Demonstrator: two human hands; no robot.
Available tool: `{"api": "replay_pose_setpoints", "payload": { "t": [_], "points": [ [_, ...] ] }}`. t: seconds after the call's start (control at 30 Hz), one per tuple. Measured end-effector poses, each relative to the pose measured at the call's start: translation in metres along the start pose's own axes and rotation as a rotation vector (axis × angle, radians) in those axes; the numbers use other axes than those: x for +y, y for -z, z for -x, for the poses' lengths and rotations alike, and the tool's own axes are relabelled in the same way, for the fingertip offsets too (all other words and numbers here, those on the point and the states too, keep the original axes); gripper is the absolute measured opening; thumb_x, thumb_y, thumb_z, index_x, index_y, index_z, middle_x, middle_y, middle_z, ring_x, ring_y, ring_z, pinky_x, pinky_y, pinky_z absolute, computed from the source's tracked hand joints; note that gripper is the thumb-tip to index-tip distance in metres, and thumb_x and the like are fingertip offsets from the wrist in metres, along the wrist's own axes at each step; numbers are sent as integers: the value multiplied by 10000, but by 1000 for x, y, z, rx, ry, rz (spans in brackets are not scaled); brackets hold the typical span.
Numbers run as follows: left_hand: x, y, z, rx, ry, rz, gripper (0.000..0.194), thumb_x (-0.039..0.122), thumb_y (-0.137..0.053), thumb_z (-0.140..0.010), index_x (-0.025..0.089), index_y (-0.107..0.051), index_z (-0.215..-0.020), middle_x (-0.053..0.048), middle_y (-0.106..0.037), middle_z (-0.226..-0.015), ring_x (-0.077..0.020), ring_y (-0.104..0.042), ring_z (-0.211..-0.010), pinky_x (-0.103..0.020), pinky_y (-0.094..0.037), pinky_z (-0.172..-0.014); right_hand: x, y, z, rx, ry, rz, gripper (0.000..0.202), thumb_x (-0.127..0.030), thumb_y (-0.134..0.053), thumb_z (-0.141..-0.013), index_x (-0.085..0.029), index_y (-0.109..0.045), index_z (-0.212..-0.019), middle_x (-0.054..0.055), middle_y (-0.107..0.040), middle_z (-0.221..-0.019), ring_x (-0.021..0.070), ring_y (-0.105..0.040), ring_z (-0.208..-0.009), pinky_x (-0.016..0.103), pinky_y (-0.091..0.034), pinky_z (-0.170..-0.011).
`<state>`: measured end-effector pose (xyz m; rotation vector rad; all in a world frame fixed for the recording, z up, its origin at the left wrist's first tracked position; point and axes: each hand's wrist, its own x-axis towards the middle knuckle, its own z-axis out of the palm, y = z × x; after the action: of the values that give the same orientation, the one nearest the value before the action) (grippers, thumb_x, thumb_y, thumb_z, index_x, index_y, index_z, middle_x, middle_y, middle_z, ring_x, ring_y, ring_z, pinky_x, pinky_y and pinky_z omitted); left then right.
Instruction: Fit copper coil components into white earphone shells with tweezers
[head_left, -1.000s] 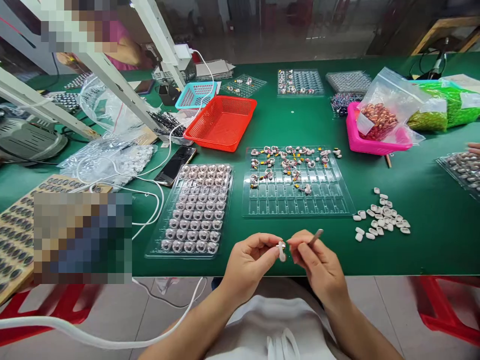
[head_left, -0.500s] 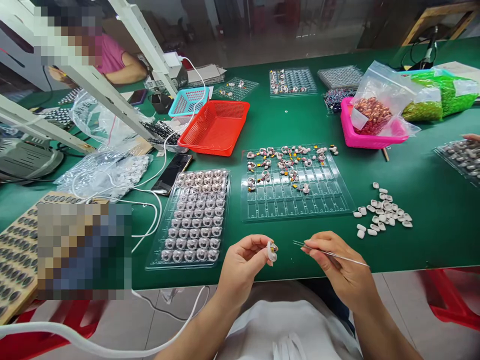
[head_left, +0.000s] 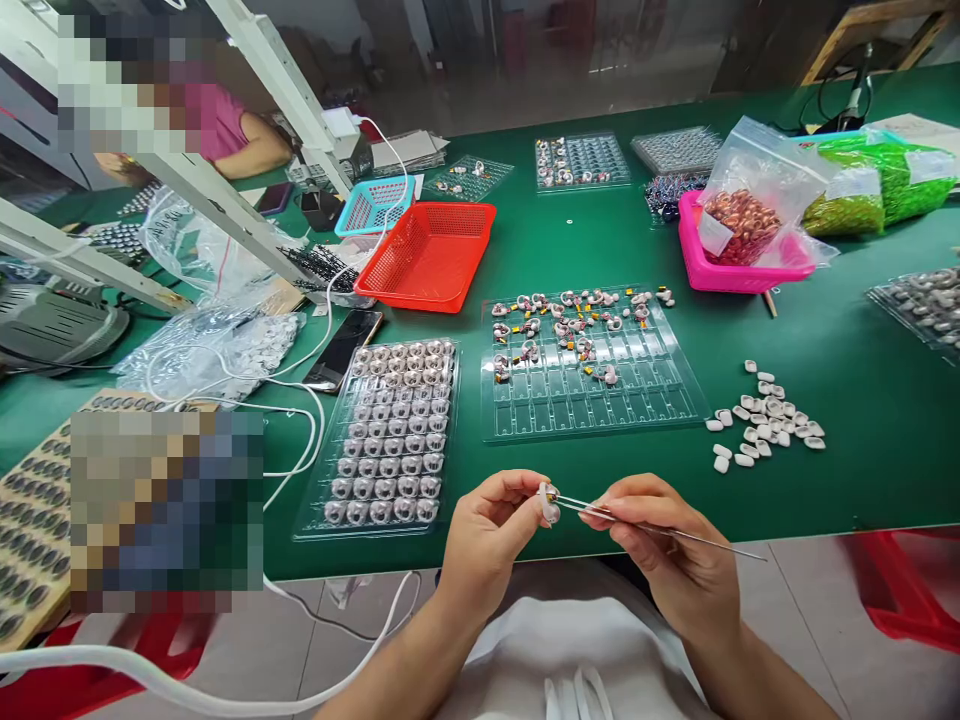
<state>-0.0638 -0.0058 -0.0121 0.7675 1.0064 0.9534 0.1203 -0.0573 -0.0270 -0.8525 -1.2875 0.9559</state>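
Observation:
Between the thumb and fingertips of my left hand [head_left: 491,535] is a small white curved part [head_left: 549,503] with a bit of yellow on it. My right hand [head_left: 671,545] grips metal tweezers [head_left: 645,525], whose tips touch the part. Beyond my hands, a clear tray [head_left: 622,410] holds small white parts with yellow tabs in its back rows. To its left stands a clear tray [head_left: 309,515] filled with rounded, shiny pieces. Loose white caps [head_left: 765,430] lie on the table to the right of it.
A red basket [head_left: 427,265], a blue basket [head_left: 375,200] and a phone [head_left: 346,348] are at back left. A pink basket [head_left: 727,278] holds a bag of copper-coloured pieces. White cables [head_left: 319,430] run along the left. Across the table sits a person [head_left: 247,140].
My right hand has moved left, bringing the tweezer tips from apart to touching the part in my left hand. At the far right edge, another person's fingertips have left the view.

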Motion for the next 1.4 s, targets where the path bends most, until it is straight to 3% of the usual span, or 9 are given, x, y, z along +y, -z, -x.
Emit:
{"api": "replay_pose_setpoints", "payload": {
  "t": [0.27, 0.4, 0.67, 0.83, 0.97, 1.03, 1.13, 1.2, 1.4],
  "points": [
    [2, 1, -1, -22, 39, 8, 86, 227, -816, -759, 175, -780, -817, -12, -741, -742, -92, -627, -641, -173, -501, -630, 1, -2, -6, 40, -89, -163, 306, -51, -549, -967, -251, -689, -1151, 67, -665, -1033, 193, -696, -929, 349, -648, -774],
    [3, 1, -1, -46, 95, 12, 97, 225, -823, -746, 163, -780, -806, -21, -740, -743, -94, -624, -627, -179, -500, -615, -1, 6, -14, -14, -94, -156, 270, -83, -561, -969, -255, -694, -1129, 62, -676, -971, 192, -694, -885, 344, -636, -739],
    [-2, 4, -3, -84, 153, -67, 161, 238, -806, -763, 169, -790, -908, -38, -735, -782, -122, -623, -663, -222, -506, -646, -24, 28, -31, -378, 83, 259, 351, -54, -528, -951, -267, -632, -1210, 61, -698, -1019, 168, -678, -863, 279, -568, -716],
    [-7, -2, -5, -103, 124, -167, 113, 248, -767, -789, 160, -782, -858, -33, -724, -746, -125, -604, -653, -229, -499, -655, -41, 26, -37, -565, 56, 480, 227, -142, -478, -988, -238, -678, -1037, 18, -687, -857, 148, -641, -722, 228, -514, -614],
    [-6, -13, -12, -97, 87, -253, 93, 242, -734, -787, 154, -754, -808, -24, -697, -728, -126, -576, -646, -228, -484, -644, -35, 30, -34, -514, 115, 507, 193, -173, -466, -998, -214, -632, -1088, 57, -692, -911, 178, -643, -797, 287, -527, -700],
    [-5, -18, -19, -94, 70, -284, 91, 241, -722, -781, 154, -744, -792, -21, -688, -727, -121, -556, -632, -222, -469, -626, -29, 40, -32, -376, 79, 486, 178, -201, -479, -1003, -213, -600, -1132, 71, -688, -952, 191, -649, -867, 311, -534, -753],
    [-6, -24, -33, -89, 52, -327, 104, 254, -707, -776, 155, -737, -780, -25, -688, -742, -121, -543, -618, -223, -459, -602, -21, 60, -36, -74, -122, 572, 193, -233, -435, -1030, -220, -604, -1123, 59, -682, -957, 189, -662, -879, 309, -528, -770],
    [-7, -27, -42, -87, 44, -350, 110, 259, -695, -767, 156, -733, -760, -25, -681, -728, -123, -536, -599, -229, -456, -587, -18, 71, -49, 20, -231, 691, 223, -260, -410, -1043, -219, -608, -1137, 48, -676, -914, 188, -666, -844, 307, -524, -762],
    [-10, -29, -53, -79, 13, -346, 111, 259, -678, -738, 160, -725, -720, -22, -674, -675, -131, -542, -565, -231, -437, -548, 4, 77, -108, -238, -256, 998, 224, -211, -431, -1009, -195, -649, -1054, 66, -659, -982, 199, -645, -864, 315, -494, -779]
  ]
}}
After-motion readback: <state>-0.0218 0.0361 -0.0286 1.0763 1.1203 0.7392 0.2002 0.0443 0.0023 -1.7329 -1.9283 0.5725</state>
